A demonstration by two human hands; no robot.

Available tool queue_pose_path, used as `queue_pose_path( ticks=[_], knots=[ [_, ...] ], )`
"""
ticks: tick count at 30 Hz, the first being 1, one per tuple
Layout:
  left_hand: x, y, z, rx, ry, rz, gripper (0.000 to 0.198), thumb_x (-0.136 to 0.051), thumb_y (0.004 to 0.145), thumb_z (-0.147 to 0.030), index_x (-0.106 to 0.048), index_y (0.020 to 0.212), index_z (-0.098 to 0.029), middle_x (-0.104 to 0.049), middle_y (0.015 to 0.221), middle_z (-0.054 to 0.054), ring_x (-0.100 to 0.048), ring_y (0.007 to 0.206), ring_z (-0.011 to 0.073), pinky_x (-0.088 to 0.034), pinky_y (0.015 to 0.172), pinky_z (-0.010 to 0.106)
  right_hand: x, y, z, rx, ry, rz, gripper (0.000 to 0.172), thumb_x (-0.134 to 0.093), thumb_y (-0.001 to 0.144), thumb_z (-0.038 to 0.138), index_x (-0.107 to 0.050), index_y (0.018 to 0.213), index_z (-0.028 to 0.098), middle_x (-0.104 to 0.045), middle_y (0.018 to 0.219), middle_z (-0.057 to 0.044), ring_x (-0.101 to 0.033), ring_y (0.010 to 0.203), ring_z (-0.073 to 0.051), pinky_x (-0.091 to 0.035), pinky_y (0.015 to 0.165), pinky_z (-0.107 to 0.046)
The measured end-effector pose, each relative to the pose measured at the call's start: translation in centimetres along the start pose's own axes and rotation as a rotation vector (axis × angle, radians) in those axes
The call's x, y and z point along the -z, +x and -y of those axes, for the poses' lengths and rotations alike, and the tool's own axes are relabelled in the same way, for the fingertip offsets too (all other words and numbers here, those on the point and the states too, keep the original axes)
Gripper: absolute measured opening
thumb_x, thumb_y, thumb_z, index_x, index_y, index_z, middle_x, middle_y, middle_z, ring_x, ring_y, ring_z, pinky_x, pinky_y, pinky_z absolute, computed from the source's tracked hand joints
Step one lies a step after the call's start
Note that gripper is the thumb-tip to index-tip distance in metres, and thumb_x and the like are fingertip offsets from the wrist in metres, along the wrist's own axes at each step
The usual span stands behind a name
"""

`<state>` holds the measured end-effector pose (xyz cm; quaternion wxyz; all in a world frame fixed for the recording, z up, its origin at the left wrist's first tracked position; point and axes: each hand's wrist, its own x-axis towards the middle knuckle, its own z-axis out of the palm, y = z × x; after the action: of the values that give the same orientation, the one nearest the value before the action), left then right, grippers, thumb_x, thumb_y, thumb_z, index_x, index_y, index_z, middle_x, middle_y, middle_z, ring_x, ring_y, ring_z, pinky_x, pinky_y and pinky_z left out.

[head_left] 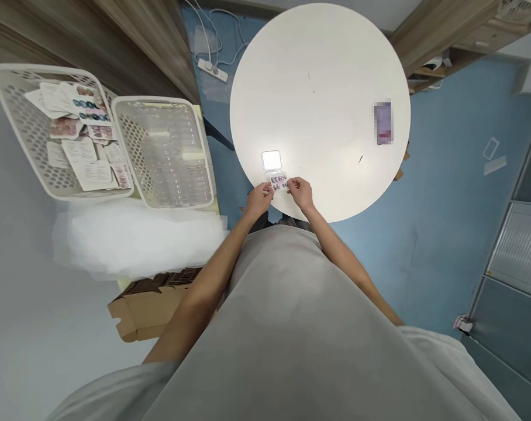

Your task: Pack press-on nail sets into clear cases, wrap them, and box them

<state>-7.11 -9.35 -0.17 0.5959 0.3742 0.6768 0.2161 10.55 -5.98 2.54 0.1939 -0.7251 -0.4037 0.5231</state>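
Card point(279, 180) is finger-pinched at its edge by the right hand point(301, 192); whether the left hand point(259, 198) grips cannot be told. Holding it level at the open case point(271, 160) seems best.

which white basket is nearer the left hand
The basket of clear plastic items, on the side toward the round table; the other basket, with printed cards in it, stands farther from the left hand.

The case point(272, 161) looks clear, glossy plastic, the tabletop point(318, 111) smooth.
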Motion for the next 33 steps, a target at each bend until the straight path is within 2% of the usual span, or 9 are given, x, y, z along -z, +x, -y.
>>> queue_pose_path(
  ticks=[7,13,17,20,22,25,28,30,33],
  knots=[
    [-0.5,3.4,1.7,0.109,0.042,-0.061,0.043,-0.068,0.09,-0.021,-0.073,0.133,-0.017,-0.078,0.126,0.016,-0.075,0.102,0.0282,-0.057,0.099,0.043,-2.0,4.1,-0.6,-0.084,-0.153,0.085,0.016,-0.06,0.105,0.026,-0.073,0.099,0.02,-0.081,0.104,-0.006,-0.076,0.086,-0.019,-0.057,0.092,-0.033],
    [0.2,3.5,2.2,0.101,-0.002,-0.204,0.045,-0.072,0.091,-0.021,-0.07,0.135,-0.014,-0.075,0.135,0.02,-0.074,0.113,0.0282,-0.054,0.108,0.043,-1.7,4.4,-1.6,-0.062,-0.308,0.114,0.015,-0.067,0.103,0.029,-0.079,0.105,0.021,-0.084,0.114,-0.009,-0.075,0.107,-0.026,-0.056,0.101,-0.038],
    [0.0,4.1,2.0,0.091,-0.036,-0.227,0.051,-0.071,0.091,-0.018,-0.068,0.142,-0.012,-0.074,0.14,0.021,-0.073,0.119,0.0278,-0.054,0.113,0.044,-1.5,4.7,-2.3,-0.033,-0.342,0.065,0.023,-0.064,0.106,0.026,-0.078,0.12,0.016,-0.081,0.126,-0.015,-0.074,0.117,-0.028,-0.055,0.107,-0.04],
    [-0.3,5.0,1.9,0.094,-0.061,-0.206,0.053,-0.072,0.094,-0.022,-0.068,0.145,-0.012,-0.075,0.138,0.019,-0.073,0.124,0.0292,-0.055,0.115,0.045,-1.5,5.2,-2.8,-0.016,-0.319,0.111,0.025,-0.061,0.107,0.025,-0.077,0.124,0.016,-0.081,0.127,-0.015,-0.075,0.121,-0.028,-0.056,0.11,-0.04],
    [-0.5,5.5,1.9,0.121,-0.087,-0.195,0.054,-0.075,0.096,-0.029,-0.068,0.147,-0.014,-0.076,0.132,0.017,-0.073,0.124,0.0307,-0.058,0.113,0.045,-1.4,5.5,-3.2,-0.03,-0.292,0.144,0.024,-0.063,0.107,0.027,-0.077,0.123,0.016,-0.082,0.121,-0.013,-0.076,0.117,-0.028,-0.058,0.109,-0.041],
    [-0.9,5.6,1.9,0.179,-0.141,-0.137,0.052,-0.078,0.098,-0.036,-0.071,0.146,-0.015,-0.078,0.12,0.015,-0.076,0.115,0.0315,-0.064,0.102,0.045,-0.6,5.4,-3.9,-0.09,-0.155,0.207,0.025,-0.067,0.106,0.027,-0.075,0.128,0.017,-0.081,0.097,-0.007,-0.079,0.099,-0.025,-0.062,0.103,-0.041],
    [-1.9,4.7,1.5,0.236,-0.222,-0.046,0.048,-0.074,0.101,-0.032,-0.071,0.145,-0.014,-0.078,0.119,0.015,-0.077,0.105,0.028,-0.067,0.091,0.043,1.1,4.5,-4.8,-0.173,0.066,0.294,0.035,-0.075,0.101,0.024,-0.071,0.135,0.016,-0.074,0.078,0.0,-0.075,0.081,-0.021,-0.067,0.092,-0.039],
    [-2.9,3.8,1.2,0.261,-0.282,0.003,0.048,-0.073,0.101,-0.03,-0.069,0.147,-0.016,-0.078,0.121,0.014,-0.077,0.103,0.0254,-0.068,0.088,0.042,2.5,3.8,-5.5,-0.209,0.152,0.304,0.041,-0.079,0.098,0.024,-0.07,0.137,0.015,-0.074,0.078,0.0,-0.074,0.077,-0.019,-0.068,0.09,-0.038],
    [-4.4,2.4,0.5,0.279,-0.347,0.081,0.049,-0.072,0.101,-0.029,-0.066,0.149,-0.019,-0.078,0.12,0.013,-0.076,0.104,0.0237,-0.068,0.089,0.041,5.0,2.7,-6.6,-0.223,0.182,0.231,0.047,-0.08,0.096,0.028,-0.069,0.141,0.015,-0.079,0.095,-0.005,-0.075,0.086,-0.02,-0.067,0.098,-0.04]
  ],
)
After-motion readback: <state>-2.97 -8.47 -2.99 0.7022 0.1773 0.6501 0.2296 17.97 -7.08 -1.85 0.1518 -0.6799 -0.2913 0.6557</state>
